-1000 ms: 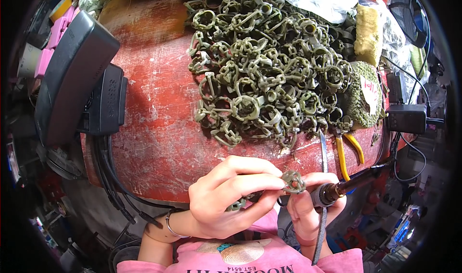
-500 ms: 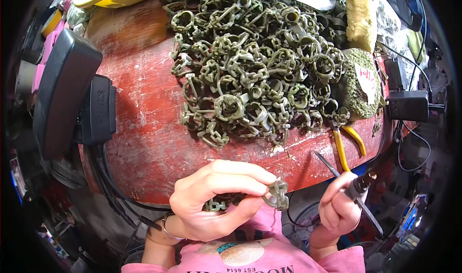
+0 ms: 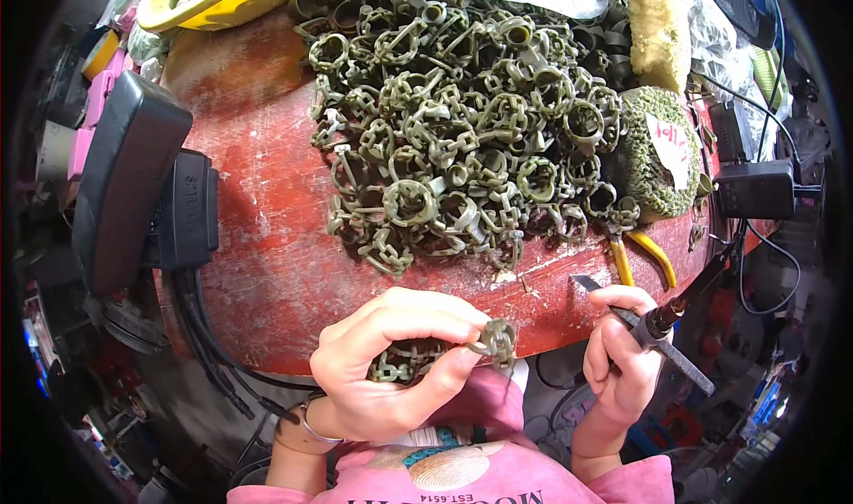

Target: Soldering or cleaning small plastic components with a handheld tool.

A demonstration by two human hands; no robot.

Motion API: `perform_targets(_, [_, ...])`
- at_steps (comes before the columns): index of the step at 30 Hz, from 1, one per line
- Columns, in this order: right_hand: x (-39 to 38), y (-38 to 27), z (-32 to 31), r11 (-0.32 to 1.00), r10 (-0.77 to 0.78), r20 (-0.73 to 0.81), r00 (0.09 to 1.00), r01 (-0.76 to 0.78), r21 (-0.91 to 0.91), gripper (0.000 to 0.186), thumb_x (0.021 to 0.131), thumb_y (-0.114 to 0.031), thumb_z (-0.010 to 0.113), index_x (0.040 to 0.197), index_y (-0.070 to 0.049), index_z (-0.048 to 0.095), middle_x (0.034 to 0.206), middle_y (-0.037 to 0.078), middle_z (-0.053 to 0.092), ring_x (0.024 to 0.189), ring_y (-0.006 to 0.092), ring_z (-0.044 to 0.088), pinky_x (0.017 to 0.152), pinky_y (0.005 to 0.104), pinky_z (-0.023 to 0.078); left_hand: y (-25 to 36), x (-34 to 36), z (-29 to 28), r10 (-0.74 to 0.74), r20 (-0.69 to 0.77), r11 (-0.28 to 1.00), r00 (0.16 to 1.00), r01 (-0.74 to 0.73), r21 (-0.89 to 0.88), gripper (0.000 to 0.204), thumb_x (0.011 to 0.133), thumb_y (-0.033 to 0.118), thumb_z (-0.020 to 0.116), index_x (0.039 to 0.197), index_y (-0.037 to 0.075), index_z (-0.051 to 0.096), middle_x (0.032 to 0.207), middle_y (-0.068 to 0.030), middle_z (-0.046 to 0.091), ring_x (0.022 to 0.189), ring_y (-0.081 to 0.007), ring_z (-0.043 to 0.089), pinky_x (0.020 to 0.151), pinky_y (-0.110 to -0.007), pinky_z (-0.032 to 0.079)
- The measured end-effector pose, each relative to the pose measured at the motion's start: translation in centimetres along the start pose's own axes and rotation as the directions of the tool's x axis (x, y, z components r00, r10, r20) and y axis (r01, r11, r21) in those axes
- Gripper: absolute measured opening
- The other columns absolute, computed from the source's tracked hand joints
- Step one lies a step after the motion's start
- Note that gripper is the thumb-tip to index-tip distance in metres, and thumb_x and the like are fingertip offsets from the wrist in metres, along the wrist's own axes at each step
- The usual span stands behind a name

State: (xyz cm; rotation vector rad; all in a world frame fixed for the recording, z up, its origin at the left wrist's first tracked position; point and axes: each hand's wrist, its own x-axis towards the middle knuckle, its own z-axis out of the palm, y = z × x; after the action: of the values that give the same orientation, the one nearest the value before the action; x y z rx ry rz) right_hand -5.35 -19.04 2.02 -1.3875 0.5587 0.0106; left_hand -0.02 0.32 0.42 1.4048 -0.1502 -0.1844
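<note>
My left hand is closed, pinching a small olive-green chain-link ring between thumb and fingertips. More green links show inside its curled fingers. At the right, my right hand is wrapped round a flat dark metal file, which slants across the fingers. A dark pen-shaped tool with a shiny collar sits in the same hand, crossing the file. The two hands are apart, just off the near edge of the red table. Beyond them lies a big pile of similar green ring pieces.
Yellow-handled pliers lie right of the pile, near a rough green block with a paper label and a yellowish block. A black device on a stand rises at the left. A yellow basin stands far left.
The ring in my left fingertips has turned and shifted slightly left and down. In my right hand the file and the dark tool have tilted, and the index finger now lies over the file.
</note>
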Motion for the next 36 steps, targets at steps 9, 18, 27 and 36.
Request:
perform_targets(9, [-0.6,-0.2,1.4,0.999,-0.03,-0.089,0.996,0.027,-0.04,0.025,0.074,-0.005,0.055,0.095,0.009,0.054,0.05,0.003,0.047,0.036,0.0057,0.039,0.035,0.0173,0.029,0.1,0.0,0.1,0.02,-0.019,0.996,1.0,-0.018,0.084,0.016,0.065,-0.003,0.066,0.079,-0.002,0.059,0.075,-0.0117,0.062,0.069,-0.0186,0.06,0.062,-0.027,0.048])
perform_targets(18, [-1.1,0.1,2.9,0.99,-0.096,0.092,0.991,0.104,-0.094,0.018,0.076,-0.012,0.06,0.089,0.0,0.06,0.063,0.004,0.054,0.05,0.0075,0.047,0.045,0.0207,0.036,0.0,-0.1,0.2,0.029,-0.041,0.987,0.999,-0.022,0.162,0.017,0.063,-0.004,0.067,0.078,-0.001,0.06,0.072,-0.0103,0.061,0.061,-0.0165,0.059,0.055,-0.024,0.046])
perform_targets(27, [-0.7,-0.1,4.6,0.972,-0.099,0.131,0.986,0.124,-0.201,0.019,0.073,-0.008,0.063,0.091,0.0,0.06,0.076,0.009,0.06,0.065,0.0135,0.056,0.058,0.0236,0.044,0.5,0.0,0.7,-0.154,-0.122,0.985,0.981,0.161,0.054,0.021,0.068,-0.001,0.066,0.088,0.0,0.059,0.072,-0.0051,0.061,0.062,-0.0054,0.055,0.054,-0.019,0.045])
perform_targets(36, [-0.7,0.3,4.6,0.977,-0.101,0.152,0.983,0.127,-0.174,0.02,0.074,-0.007,0.063,0.092,0.001,0.058,0.078,0.01,0.06,0.068,0.0148,0.057,0.061,0.0245,0.045,0.5,0.0,0.6,-0.073,-0.081,0.991,0.994,0.082,0.103,0.025,0.068,-0.001,0.066,0.091,-0.001,0.058,0.074,-0.0068,0.062,0.063,-0.0082,0.058,0.056,-0.021,0.047])
